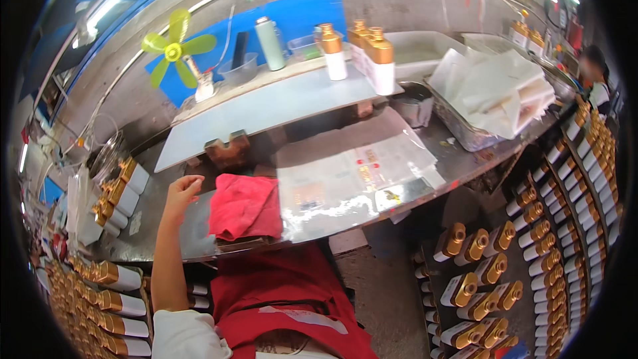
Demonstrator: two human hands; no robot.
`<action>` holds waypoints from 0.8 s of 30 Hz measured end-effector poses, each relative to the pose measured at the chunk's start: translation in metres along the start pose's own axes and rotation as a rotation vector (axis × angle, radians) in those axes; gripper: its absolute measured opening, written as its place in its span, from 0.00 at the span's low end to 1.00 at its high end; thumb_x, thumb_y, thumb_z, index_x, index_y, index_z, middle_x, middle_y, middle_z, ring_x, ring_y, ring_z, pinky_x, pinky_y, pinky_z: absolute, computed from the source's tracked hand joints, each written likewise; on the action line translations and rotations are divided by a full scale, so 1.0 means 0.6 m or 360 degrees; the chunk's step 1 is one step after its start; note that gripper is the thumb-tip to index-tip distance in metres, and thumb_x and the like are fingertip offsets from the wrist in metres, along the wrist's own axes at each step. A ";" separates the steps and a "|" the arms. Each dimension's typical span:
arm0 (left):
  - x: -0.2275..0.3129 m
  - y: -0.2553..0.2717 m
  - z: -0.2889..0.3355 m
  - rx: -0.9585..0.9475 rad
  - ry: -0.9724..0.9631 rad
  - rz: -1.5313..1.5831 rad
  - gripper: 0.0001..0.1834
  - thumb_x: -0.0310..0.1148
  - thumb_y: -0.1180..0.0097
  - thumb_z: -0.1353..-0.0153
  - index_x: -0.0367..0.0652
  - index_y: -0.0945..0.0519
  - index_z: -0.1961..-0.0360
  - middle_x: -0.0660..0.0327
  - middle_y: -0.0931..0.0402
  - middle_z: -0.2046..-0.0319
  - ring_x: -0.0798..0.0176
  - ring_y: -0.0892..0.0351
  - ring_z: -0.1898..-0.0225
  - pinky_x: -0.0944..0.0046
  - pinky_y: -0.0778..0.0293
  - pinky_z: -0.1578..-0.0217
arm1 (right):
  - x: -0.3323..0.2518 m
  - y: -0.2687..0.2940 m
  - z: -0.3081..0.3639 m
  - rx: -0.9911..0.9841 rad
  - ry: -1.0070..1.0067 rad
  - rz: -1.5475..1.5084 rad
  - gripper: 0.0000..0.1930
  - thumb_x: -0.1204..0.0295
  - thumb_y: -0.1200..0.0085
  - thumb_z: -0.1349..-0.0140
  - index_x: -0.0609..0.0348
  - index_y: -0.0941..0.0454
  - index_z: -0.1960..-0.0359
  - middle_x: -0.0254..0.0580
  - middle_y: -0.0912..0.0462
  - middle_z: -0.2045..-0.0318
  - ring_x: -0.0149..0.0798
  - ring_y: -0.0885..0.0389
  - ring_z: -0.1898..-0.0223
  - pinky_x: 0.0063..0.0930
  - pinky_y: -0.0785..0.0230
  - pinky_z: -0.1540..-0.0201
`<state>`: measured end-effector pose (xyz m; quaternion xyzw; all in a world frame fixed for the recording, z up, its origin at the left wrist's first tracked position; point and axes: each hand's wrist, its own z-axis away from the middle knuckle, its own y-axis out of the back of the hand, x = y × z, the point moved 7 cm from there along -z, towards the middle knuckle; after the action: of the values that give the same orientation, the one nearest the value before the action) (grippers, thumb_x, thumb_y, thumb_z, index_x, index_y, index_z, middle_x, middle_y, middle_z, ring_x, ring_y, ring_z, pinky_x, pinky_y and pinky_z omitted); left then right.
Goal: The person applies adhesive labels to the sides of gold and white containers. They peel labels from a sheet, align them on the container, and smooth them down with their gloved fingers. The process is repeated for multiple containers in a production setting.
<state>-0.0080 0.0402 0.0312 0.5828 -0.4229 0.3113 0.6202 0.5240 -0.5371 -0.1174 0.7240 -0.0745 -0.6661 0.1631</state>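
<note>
My left hand (183, 197) is raised over the left part of the metal-topped table, beside a folded red cloth (244, 206). Its fingers are curled in together, and I see nothing held in them. The cloth lies at the table's near edge, on a dark block. To its right, a printed sheet under a clear, shiny cover (355, 166) lies flat on the table. Behind the cloth stands a notched brown block (227, 151). My right hand is outside the picture.
White bottles with gold tops (380, 60) stand on the pale shelf board (266, 113). A green fan (174, 52) is at the back left. At right, a metal tray (468, 134) holds white sheets (492, 87). Racks of similar bottles (475, 246) flank me on both sides.
</note>
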 end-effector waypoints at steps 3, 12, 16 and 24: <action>-0.056 0.044 0.000 0.0124 0.0102 0.0014 0.15 0.41 0.43 0.40 0.45 0.19 0.57 0.70 0.25 0.69 0.77 0.28 0.67 0.72 0.30 0.67 | -0.097 -0.117 0.040 -0.0542 -0.0235 -0.0242 0.18 0.58 0.54 0.37 0.63 0.22 0.66 0.40 0.21 0.75 0.34 0.25 0.76 0.28 0.35 0.74; -0.260 0.264 -0.001 0.1129 0.0185 0.0168 0.13 0.34 0.41 0.45 0.38 0.18 0.61 0.65 0.23 0.71 0.71 0.27 0.71 0.69 0.30 0.69 | -0.269 -0.349 0.113 -0.1399 -0.0682 -0.0282 0.21 0.53 0.55 0.36 0.61 0.22 0.63 0.36 0.21 0.72 0.29 0.29 0.74 0.23 0.37 0.72; -0.340 0.425 0.025 0.1951 0.0076 -0.0555 0.22 0.27 0.41 0.50 0.40 0.25 0.51 0.50 0.26 0.58 0.51 0.30 0.55 0.59 0.33 0.52 | -0.317 -0.455 0.137 -0.1553 -0.0745 -0.0087 0.23 0.51 0.55 0.35 0.60 0.22 0.62 0.34 0.21 0.70 0.26 0.30 0.73 0.21 0.37 0.70; -0.307 0.658 -0.131 0.1801 0.0288 -0.1593 0.36 0.37 0.42 0.47 0.51 0.40 0.36 0.42 0.32 0.51 0.41 0.36 0.45 0.47 0.35 0.49 | -0.390 -0.584 0.175 -0.1394 -0.0629 0.0470 0.16 0.56 0.48 0.41 0.57 0.22 0.64 0.26 0.35 0.87 0.24 0.42 0.90 0.19 0.53 0.89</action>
<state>-0.4248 0.1873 0.0519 0.9065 0.1684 0.2089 0.3261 0.3580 -0.1476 -0.0212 0.4293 0.0809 -0.7289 0.5271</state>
